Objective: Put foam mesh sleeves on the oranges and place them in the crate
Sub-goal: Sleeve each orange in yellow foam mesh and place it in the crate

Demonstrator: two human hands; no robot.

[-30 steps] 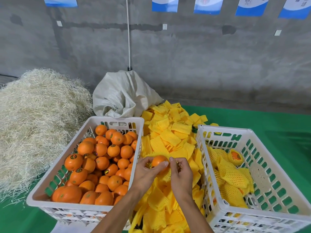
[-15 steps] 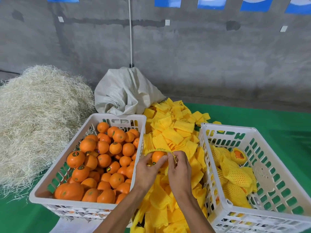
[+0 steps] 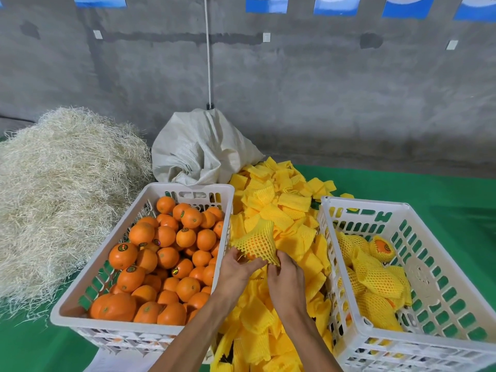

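Note:
Between the two crates, my left hand (image 3: 237, 268) and my right hand (image 3: 285, 275) together hold an orange covered by a yellow foam mesh sleeve (image 3: 257, 241); the sleeve is stretched over the fruit and both hands pinch its lower edge. The left white crate (image 3: 188, 187) is full of bare oranges (image 3: 166, 253). The right white crate (image 3: 418, 342) holds several sleeved oranges (image 3: 375, 280) along its left side. A heap of loose yellow sleeves (image 3: 279, 202) lies between the crates.
A big pile of pale straw (image 3: 59, 189) fills the left. A grey woven sack (image 3: 201, 149) leans behind the left crate. Everything sits on a green sheet (image 3: 456, 200) before a concrete wall.
The sleeve, bunched under the orange a second ago, has been pulled up over it and now covers it. Both hands shifted below the fruit.

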